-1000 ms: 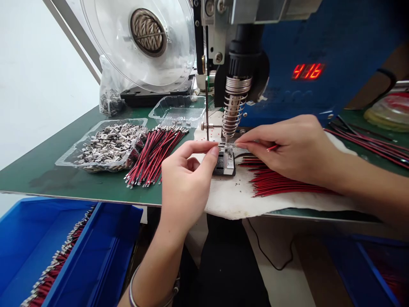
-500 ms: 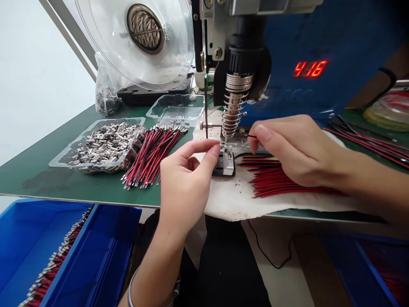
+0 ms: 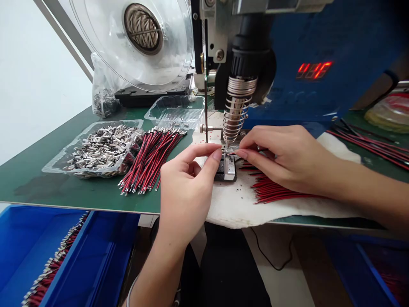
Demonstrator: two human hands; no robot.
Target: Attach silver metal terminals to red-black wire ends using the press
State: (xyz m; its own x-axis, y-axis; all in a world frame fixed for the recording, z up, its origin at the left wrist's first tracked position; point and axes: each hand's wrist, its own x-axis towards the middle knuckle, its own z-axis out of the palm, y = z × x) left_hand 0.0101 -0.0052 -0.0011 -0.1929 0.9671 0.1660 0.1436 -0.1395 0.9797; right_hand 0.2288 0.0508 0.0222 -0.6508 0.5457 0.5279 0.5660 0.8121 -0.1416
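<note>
My left hand is closed in a pinch at the left side of a small metal fixture; what sits between thumb and forefinger is too small to make out. From the right, my right hand pinches a thin dark wire, its end at the top of the fixture close to my left fingertips. Just above both hands, the spring-wrapped tip of a soldering iron points down. Under my right hand lies a row of red and black wires on a white cloth, partly hidden by the hand.
A clear tray of small metal connectors stands at left, beside a pile of red-black wires. Behind are another clear tray and a transparent reel. Blue bins sit below the table edge. A blue machine rises at right.
My right hand has moved left and slightly down, bringing the wire to the fixture beside my left fingers. My left hand stays nearly in place. The view has shifted slightly.
</note>
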